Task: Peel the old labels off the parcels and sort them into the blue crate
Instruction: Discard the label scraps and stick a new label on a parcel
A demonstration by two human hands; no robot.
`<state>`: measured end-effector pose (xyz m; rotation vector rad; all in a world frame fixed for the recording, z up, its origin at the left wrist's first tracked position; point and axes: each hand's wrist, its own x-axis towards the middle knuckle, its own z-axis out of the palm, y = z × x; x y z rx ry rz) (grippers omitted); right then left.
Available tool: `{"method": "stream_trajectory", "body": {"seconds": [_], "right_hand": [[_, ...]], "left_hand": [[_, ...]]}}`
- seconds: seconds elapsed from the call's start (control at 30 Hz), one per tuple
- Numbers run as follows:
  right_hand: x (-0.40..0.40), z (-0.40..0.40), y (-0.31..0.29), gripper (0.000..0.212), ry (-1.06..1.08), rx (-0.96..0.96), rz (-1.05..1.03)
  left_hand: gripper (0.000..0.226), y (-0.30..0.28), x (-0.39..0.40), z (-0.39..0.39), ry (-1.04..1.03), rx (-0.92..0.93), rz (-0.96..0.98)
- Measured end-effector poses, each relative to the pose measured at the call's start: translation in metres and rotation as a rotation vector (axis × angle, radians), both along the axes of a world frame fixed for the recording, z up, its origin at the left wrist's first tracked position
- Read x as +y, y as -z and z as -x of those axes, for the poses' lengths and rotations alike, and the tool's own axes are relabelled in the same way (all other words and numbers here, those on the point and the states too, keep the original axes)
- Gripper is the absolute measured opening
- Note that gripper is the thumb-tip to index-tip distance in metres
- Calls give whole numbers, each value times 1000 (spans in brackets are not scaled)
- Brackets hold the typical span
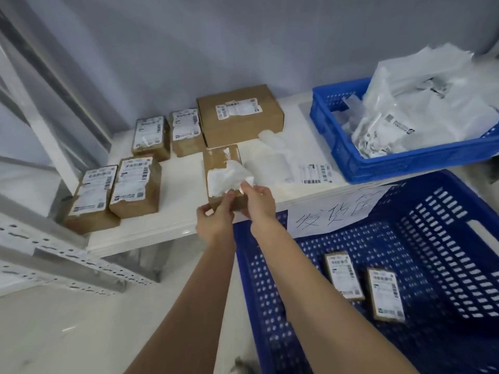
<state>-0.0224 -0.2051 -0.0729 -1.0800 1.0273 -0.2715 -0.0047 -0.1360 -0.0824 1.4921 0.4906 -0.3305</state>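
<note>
Nearest the camera stood the large blue crate [405, 265], set below the front edge of the white table [151, 233], with a handwritten paper sign [337, 209] draped over its far rim and two small labelled parcels [364, 284] lying flat on its perforated floor.

Above it, at the table's front edge, sat the parcel in hand [224, 174], a small brown box with its old label [229, 179] half lifted and crumpled. The left hand [214, 220] gripped the box's near end, fingers curled round the corner. The right hand [258, 201] pinched the loose flap of the label between thumb and fingertips, the other fingers tucked beneath.

Five more boxes waited toward the table's back and left side, labels on. A smaller blue crate [378, 163] at the right end held a heap of white plastic mailers [432, 103], and a flat peeled label [316, 174] lay just beside it.

The label looked likely to tear: it was already ragged, and a sharp pull could leave white scraps stuck to the cardboard or strip the box's paper skin. With the box so near the front edge, a hard tug against a weak grip could also drag it off the table.
</note>
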Motion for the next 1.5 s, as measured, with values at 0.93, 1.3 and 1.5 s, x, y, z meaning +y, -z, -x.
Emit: {"method": "stream_trajectory", "body": {"seconds": [0.93, 1.3, 1.5], "right_hand": [[-155, 82, -65, 5, 777, -334, 54], [-248, 116, -52, 33, 445, 94, 874], [-244, 116, -20, 33, 17, 656, 1252]], "left_hand": [[13, -50, -169, 66, 481, -246, -156], [44, -31, -244, 84, 552, -58, 43], [45, -29, -241, 86, 524, -42, 76]]}}
